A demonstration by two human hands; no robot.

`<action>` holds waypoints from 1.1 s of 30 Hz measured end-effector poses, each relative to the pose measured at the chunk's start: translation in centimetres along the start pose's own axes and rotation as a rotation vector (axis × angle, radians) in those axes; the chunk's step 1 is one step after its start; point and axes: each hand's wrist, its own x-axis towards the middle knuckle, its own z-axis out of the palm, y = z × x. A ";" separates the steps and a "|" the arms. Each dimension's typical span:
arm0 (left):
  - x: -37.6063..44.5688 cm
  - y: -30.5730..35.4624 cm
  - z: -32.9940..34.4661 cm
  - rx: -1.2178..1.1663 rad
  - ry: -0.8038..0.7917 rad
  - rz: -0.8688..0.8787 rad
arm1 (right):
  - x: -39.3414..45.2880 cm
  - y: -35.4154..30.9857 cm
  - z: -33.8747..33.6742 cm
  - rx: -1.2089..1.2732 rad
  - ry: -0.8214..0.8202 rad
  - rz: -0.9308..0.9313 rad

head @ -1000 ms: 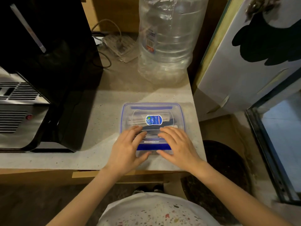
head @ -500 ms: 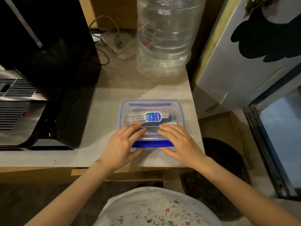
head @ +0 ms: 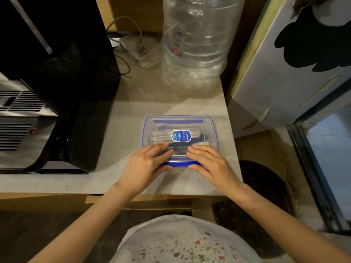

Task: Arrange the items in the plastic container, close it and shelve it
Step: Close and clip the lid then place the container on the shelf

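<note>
A clear plastic container (head: 179, 122) with a blue-rimmed lid sits on the speckled counter (head: 121, 130), near its right front corner. The lid lies on top and carries a blue sticker. Pale and dark items show dimly through it. My left hand (head: 146, 166) lies flat on the lid's near left part, fingers straight, thumb at the blue front latch. My right hand (head: 210, 164) mirrors it on the near right part, fingers straight on the lid, thumb below the front edge.
A large clear water bottle (head: 195, 46) stands behind the container. A black and silver appliance (head: 38, 92) fills the left side. A power strip with cables (head: 136, 46) lies at the back. A white panel (head: 296, 69) rises right of the counter's edge.
Both hands have stayed pressed on the near part of the lid. The front blue latch now sits lower against the container's front. The view shifted slightly.
</note>
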 end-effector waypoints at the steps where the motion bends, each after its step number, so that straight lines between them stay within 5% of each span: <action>1: 0.0 0.0 -0.1 -0.003 -0.004 0.001 | 0.0 0.0 0.0 0.017 0.006 0.007; 11: 0.8 -0.4 -1.3 -0.004 -0.024 0.014 | 1.9 0.3 -1.4 0.223 0.009 0.077; 20: 7.2 -1.8 -2.9 -0.210 0.020 -0.265 | 9.4 3.4 -2.6 0.005 -0.105 0.175; 26: 11.1 -3.8 -2.4 -0.165 -0.061 -0.308 | 12.7 5.0 -2.9 -0.022 -0.337 0.283; 33: 13.0 -7.0 -2.0 -0.620 -0.261 -0.496 | 14.8 6.4 -3.5 0.138 -0.712 0.453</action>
